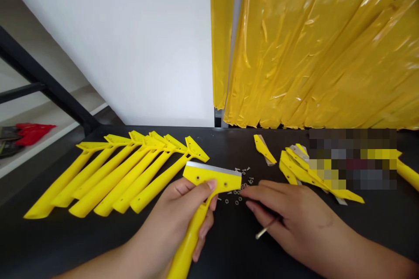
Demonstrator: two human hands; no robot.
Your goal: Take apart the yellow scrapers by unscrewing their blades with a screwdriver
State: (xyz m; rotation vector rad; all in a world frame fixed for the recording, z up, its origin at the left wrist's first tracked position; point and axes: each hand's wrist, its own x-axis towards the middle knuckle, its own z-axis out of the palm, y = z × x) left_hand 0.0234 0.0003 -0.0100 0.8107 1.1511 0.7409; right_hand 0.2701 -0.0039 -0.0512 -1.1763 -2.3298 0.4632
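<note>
Left hand (185,207) gripping yellow scraper (207,175), silver edge (212,168), 2 holes (197,178)

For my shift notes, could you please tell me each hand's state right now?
Left hand: closed around a yellow scraper.
Right hand: partly closed, holding a thin rod; anything else pinched is unclear.

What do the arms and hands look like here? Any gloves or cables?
The left grip and right grip are human hands, ungloved. No sleeves, watches or cables show on the bare forearms. A faint curved line marks the right one near the wrist.
</note>
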